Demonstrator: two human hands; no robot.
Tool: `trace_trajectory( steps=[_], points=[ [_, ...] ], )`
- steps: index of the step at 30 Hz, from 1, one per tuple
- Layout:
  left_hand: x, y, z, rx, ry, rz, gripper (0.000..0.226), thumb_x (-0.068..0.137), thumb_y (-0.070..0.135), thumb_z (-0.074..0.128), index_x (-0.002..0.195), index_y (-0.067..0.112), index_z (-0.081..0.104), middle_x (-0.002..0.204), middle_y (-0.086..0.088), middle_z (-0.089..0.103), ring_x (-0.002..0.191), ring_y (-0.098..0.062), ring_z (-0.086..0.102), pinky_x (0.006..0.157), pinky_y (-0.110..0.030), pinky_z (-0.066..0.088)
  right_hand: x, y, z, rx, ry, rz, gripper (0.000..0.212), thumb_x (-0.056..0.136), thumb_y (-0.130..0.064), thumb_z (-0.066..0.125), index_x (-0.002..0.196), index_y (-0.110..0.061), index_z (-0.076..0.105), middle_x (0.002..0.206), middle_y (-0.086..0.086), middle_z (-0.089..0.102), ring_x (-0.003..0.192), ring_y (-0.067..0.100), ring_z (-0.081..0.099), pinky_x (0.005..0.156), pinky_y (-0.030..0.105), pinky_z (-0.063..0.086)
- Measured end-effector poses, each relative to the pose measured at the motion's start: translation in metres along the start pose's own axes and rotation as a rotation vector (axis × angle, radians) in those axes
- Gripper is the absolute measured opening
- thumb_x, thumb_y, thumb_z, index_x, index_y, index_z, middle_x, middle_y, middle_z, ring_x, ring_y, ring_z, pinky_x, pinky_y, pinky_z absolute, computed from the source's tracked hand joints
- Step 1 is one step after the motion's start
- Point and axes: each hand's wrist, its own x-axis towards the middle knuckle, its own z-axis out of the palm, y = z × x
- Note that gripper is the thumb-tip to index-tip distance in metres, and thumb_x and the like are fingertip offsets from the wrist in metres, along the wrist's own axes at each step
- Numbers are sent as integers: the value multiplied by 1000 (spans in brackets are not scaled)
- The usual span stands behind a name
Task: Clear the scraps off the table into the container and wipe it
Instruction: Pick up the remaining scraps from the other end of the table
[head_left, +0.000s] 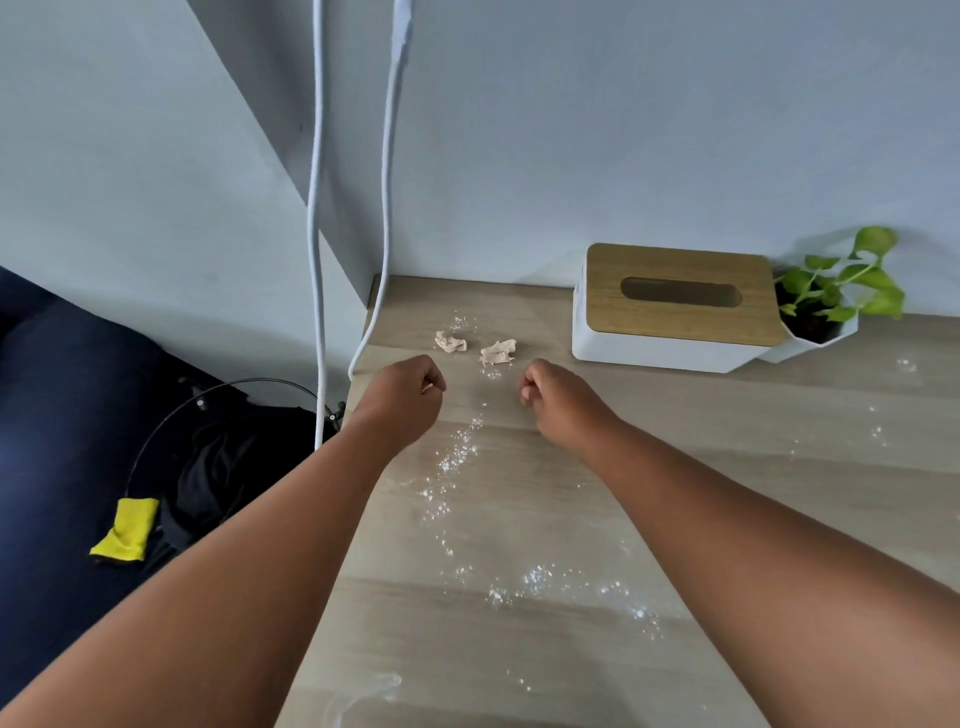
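Observation:
Two crumpled beige scraps lie on the wooden table (675, 467) near its far left corner: one scrap (450, 342) to the left, the other scrap (497, 352) just right of it. White crumbs or powder (457, 457) trail down the table toward me. My left hand (402, 397) hovers just in front of the left scrap, fingers curled shut, nothing seen in it. My right hand (558, 400) is curled the same way just right of the second scrap. Neither hand touches a scrap.
A white box with a wooden slotted lid (675, 306) stands at the back against the wall, a small potted plant (831, 306) beside it. Two white cords (317, 260) hang at the table's left edge. Left of the table lie dark fabric and a yellow cloth (127, 530).

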Motion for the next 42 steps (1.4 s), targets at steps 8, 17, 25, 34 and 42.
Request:
trace_trajectory(
  steps=[8, 17, 25, 34, 42],
  points=[
    [25, 4, 2, 156, 48, 129, 10, 90, 35, 60, 86, 26, 58, 70, 4, 63, 63, -17, 59, 52, -26, 42, 25, -8, 5, -199, 175, -9, 18, 106, -37, 45, 105, -21, 52, 103, 3, 67, 89, 30, 63, 67, 36, 42],
    [58, 11, 11, 357, 112, 261, 40, 97, 38, 58, 133, 26, 46, 84, 3, 59, 79, -28, 61, 55, -29, 34, 53, -9, 8, -283, 219, -118, 33, 99, -25, 56, 131, -19, 52, 116, 11, 59, 100, 37, 63, 71, 43, 55],
    [65, 1, 16, 404, 83, 295, 18, 102, 36, 49, 113, 22, 51, 99, -5, 69, 85, -33, 64, 64, -33, 44, 63, 1, 17, -372, 182, -142, 28, 103, -31, 54, 128, -19, 54, 114, 12, 55, 99, 36, 61, 70, 41, 54],
    [58, 2, 15, 352, 101, 275, 12, 98, 25, 49, 98, 15, 44, 72, 0, 54, 61, -25, 51, 52, -29, 30, 61, -3, 20, -345, 211, -79, 20, 106, -24, 49, 119, -10, 50, 114, 13, 56, 97, 37, 60, 63, 39, 41],
    [33, 9, 3, 345, 35, 190, 12, 100, 25, 48, 105, 19, 39, 83, -1, 56, 73, -28, 56, 63, -32, 41, 33, -17, 11, -213, 237, -11, 24, 96, -1, 45, 117, -11, 46, 108, 12, 62, 74, 30, 52, 61, 36, 40]
  ],
)
